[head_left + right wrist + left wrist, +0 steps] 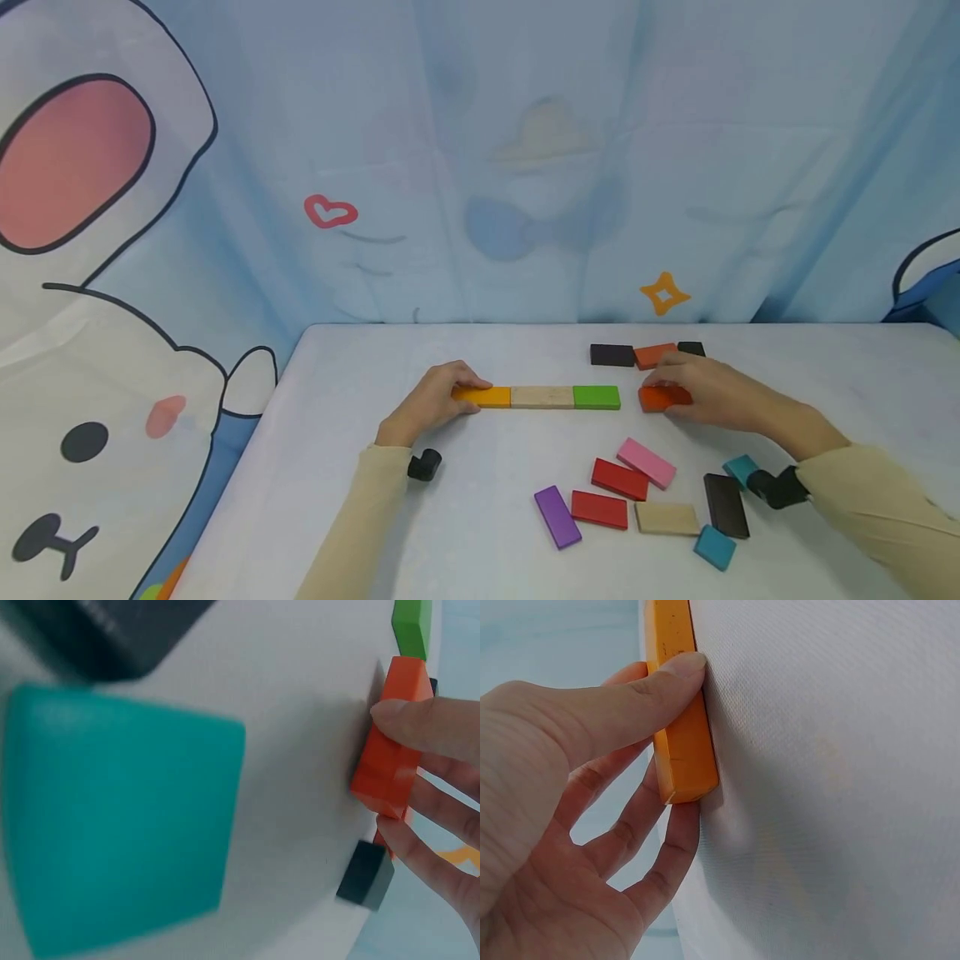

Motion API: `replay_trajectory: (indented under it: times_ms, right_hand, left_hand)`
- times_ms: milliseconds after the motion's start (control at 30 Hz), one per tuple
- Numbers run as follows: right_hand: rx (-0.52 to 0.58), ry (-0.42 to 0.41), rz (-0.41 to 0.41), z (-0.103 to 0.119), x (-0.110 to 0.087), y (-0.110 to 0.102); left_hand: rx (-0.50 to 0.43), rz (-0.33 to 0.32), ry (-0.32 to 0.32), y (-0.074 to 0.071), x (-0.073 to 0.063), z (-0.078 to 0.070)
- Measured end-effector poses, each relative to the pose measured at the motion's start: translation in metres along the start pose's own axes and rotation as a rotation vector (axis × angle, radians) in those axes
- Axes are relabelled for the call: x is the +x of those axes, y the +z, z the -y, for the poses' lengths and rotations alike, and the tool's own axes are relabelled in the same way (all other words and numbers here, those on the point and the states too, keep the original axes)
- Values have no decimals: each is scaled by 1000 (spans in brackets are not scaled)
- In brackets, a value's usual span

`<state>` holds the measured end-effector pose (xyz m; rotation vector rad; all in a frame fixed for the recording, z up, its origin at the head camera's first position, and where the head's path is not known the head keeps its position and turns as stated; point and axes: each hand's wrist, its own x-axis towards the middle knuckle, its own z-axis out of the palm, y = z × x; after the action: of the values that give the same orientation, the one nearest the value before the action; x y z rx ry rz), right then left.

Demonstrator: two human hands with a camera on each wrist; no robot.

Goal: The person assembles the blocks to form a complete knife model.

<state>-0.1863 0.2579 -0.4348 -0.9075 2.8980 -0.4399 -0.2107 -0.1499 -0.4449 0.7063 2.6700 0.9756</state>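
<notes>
A row of three flat blocks lies end to end: a yellow-orange block (491,397), a plain wood block (542,397) and a green block (596,397). My left hand (433,402) pinches the left end of the yellow-orange block, thumb on the near side and fingers behind, as the left wrist view shows. To the right of the green block, with a gap between, my right hand (708,392) pinches an orange-red block (394,742) between thumb and fingers. Whether that block touches the table is hard to tell.
Behind the right hand lie a black block (612,355), an orange block (652,356) and another dark block (691,348). Nearer lie a purple block (558,517), red blocks (599,510), a pink block (647,463), a tan block (667,518), a dark block (726,506) and teal blocks (715,547).
</notes>
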Motion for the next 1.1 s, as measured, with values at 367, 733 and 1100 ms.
replay_trajectory:
  times_ms: [367,733,1100]
  right_hand:
    - [24,27,38,11,17,7]
    - [27,-10,26,14,21,5]
    - [47,-31,9,12,19,11]
  left_hand:
    - [-9,-5,4,1,0,1]
    - [33,-13,34,-1,2,2]
    - [20,-10,16,2,1,3]
